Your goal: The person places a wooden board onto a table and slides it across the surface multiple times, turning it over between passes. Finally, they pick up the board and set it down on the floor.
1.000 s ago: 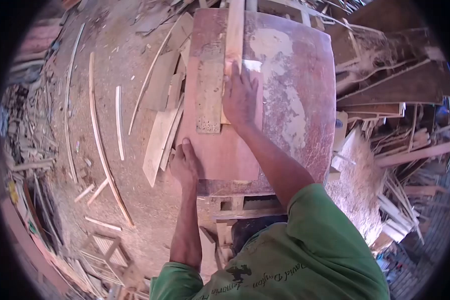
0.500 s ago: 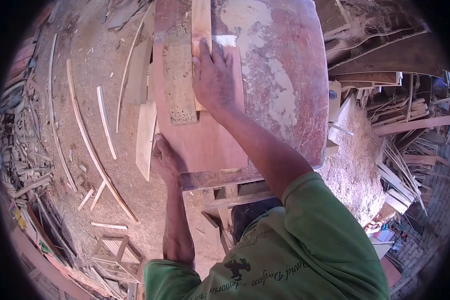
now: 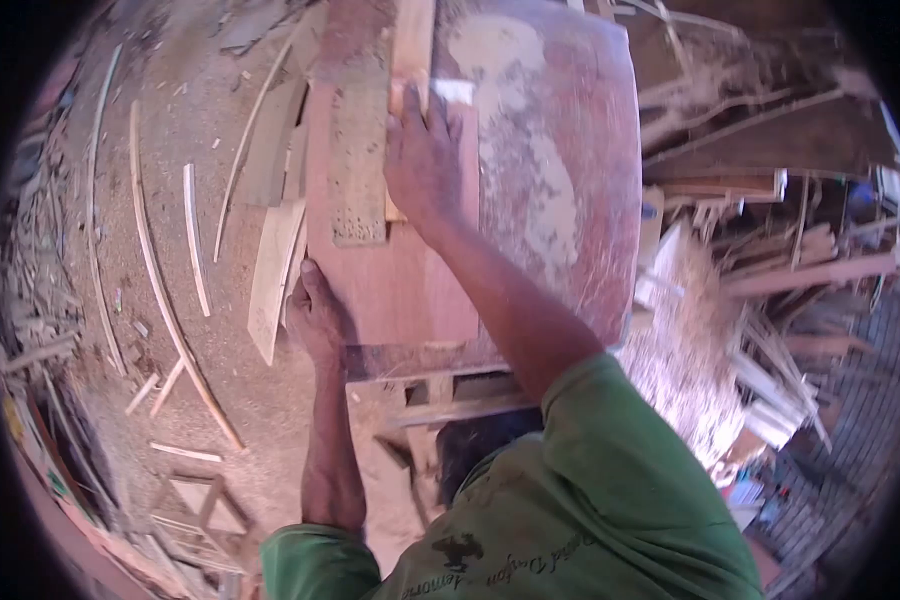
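Note:
A flat reddish-brown board [image 3: 400, 290] lies on a worn tabletop [image 3: 600, 150]. On the board rests a speckled, worn wooden block [image 3: 358, 165], with a pale wooden strip [image 3: 413, 45] running alongside it. My right hand [image 3: 425, 165] lies over the strip beside the block, its fingers stretched toward the far end. A small white piece [image 3: 454, 91] shows just past those fingertips. At the board's near left edge, my left hand [image 3: 315, 315] grips the board, thumb at the side; its other fingers are mostly hidden.
Long thin wood strips [image 3: 160, 270] lie on the dusty floor at left, near a small wooden frame [image 3: 200, 510]. Right of the table are a sawdust heap [image 3: 685, 340] and stacked offcuts [image 3: 780, 380]. A thin board [image 3: 275, 280] leans beside the table's left side.
The whole view has shifted slightly as the head moved, and it is blurrier. Both hands keep about the same places on the board and strip.

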`<move>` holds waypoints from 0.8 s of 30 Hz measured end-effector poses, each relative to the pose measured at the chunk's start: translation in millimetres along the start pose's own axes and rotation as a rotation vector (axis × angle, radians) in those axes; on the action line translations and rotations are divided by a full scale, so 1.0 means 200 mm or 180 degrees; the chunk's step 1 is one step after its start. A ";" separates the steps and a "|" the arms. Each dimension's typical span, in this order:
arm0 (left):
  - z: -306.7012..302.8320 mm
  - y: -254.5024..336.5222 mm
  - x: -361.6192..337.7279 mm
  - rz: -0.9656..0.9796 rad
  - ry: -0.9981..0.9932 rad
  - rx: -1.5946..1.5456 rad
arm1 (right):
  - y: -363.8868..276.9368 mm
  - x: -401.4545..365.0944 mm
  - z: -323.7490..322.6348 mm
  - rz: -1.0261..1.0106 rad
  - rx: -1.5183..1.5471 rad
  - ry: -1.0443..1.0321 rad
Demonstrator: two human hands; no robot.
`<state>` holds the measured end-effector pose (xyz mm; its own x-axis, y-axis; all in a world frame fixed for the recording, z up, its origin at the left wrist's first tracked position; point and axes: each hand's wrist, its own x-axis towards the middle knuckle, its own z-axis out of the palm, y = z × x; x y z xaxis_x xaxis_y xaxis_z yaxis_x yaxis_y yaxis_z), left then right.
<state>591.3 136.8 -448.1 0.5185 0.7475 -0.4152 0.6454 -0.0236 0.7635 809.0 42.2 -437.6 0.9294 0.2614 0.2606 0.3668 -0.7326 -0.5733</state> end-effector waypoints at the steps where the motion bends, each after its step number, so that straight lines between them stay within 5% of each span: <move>1: -0.02 -0.01 0.00 -0.0034 0.0027 0.0222 | 0.00 -0.02 -0.01 -0.0004 0.0002 -0.0013; 11: 0.02 -0.10 0.03 0.0315 0.0413 0.0455 | 0.04 0.00 0.01 -0.0059 -0.0001 -0.0132; 15: -0.04 0.08 -0.04 -0.0081 -0.0011 0.0212 | 0.07 0.13 0.06 -0.0127 -0.0267 0.0037; 18: 0.00 0.02 -0.04 0.0424 0.0539 0.0413 | 0.11 0.41 0.09 -0.0163 -0.0624 -0.0213; 21: 0.01 -0.03 0.01 0.0326 0.0381 0.0315 | 0.18 0.51 0.18 -0.0254 -0.0378 0.0187; 24: 0.00 -0.02 0.00 0.0337 0.0479 0.0479 | 0.13 0.51 0.12 0.0006 0.0002 -0.0109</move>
<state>588.3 136.0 -451.4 0.5057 0.8258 -0.2497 0.6739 -0.1975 0.7119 914.3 65.0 -445.0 0.9309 0.2814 0.2326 0.3650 -0.7328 -0.5742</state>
